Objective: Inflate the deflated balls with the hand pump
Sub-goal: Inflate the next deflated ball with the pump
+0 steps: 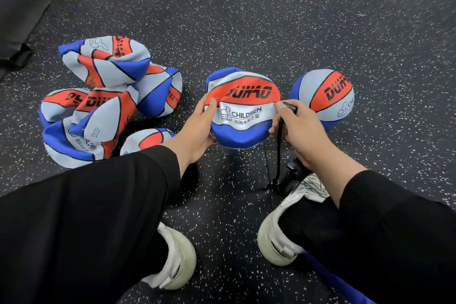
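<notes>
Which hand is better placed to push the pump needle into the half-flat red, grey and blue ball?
Right. The right hand already pinches the black pump hose tip at the ball's edge; the left hand holds the half-flat ball.

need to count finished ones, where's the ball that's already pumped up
In the head view, the inflated ball sits on the floor at right centre, just beyond the right hand and beside the half-flat ball being held.

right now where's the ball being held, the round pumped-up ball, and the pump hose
held ball point(243, 96): head view, on its red panel below the black lettering
inflated ball point(329, 92): head view, on its red panel
pump hose point(279, 145): head view, mid-length of the black hose below the right hand point(299, 128)
</notes>
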Action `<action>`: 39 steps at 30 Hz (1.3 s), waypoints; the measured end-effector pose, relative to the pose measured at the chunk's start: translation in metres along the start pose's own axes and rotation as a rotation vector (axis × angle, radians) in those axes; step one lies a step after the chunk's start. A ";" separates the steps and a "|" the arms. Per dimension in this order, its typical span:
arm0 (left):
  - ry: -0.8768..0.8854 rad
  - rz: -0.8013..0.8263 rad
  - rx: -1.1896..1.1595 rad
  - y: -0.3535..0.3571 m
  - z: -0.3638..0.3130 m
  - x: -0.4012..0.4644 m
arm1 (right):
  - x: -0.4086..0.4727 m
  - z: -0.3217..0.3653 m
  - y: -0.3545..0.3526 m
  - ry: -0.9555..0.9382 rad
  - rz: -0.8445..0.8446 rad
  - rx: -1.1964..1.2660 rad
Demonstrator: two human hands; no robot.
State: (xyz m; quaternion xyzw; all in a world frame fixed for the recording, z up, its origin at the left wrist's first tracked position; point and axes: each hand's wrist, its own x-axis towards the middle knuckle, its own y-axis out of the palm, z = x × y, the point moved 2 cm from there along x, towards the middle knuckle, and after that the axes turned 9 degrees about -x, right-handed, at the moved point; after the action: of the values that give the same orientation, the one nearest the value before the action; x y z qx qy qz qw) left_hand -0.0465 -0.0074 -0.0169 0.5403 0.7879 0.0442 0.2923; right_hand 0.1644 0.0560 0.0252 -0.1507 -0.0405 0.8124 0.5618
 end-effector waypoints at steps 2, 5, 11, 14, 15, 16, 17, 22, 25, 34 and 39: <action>0.005 0.029 -0.050 -0.002 -0.001 0.001 | 0.000 0.000 0.001 -0.008 0.013 -0.020; 0.008 0.052 -0.084 -0.006 -0.005 0.004 | 0.001 0.000 0.002 -0.007 0.009 -0.022; 0.055 0.026 -0.104 -0.002 -0.016 0.008 | 0.006 -0.012 0.000 0.067 0.032 -0.103; 0.079 0.004 -0.138 0.001 -0.020 0.007 | 0.007 -0.012 0.000 0.068 0.044 -0.141; 0.086 0.004 -0.140 0.002 -0.020 0.007 | 0.007 -0.011 0.000 0.058 0.048 -0.151; 0.090 0.003 -0.137 0.002 -0.021 0.006 | 0.007 -0.011 0.001 0.050 0.050 -0.156; 0.093 0.006 -0.132 0.003 -0.021 0.007 | 0.007 -0.011 0.001 0.042 0.048 -0.157; 0.087 0.034 -0.124 0.002 -0.020 0.009 | 0.008 -0.012 0.000 0.010 -0.002 -0.179; 0.075 0.030 -0.112 -0.001 -0.016 0.011 | 0.009 -0.013 -0.004 -0.028 -0.102 -0.221; 0.060 0.091 -0.067 -0.002 -0.016 0.007 | 0.009 -0.017 -0.004 0.024 -0.087 -0.064; 0.050 0.056 -0.136 0.001 -0.023 0.009 | 0.010 -0.017 -0.005 0.044 -0.066 -0.047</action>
State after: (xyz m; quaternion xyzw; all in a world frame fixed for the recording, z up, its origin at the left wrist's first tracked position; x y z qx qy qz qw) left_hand -0.0596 0.0068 -0.0014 0.5398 0.7746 0.1195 0.3072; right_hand 0.1710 0.0656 0.0078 -0.1802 -0.0519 0.7886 0.5856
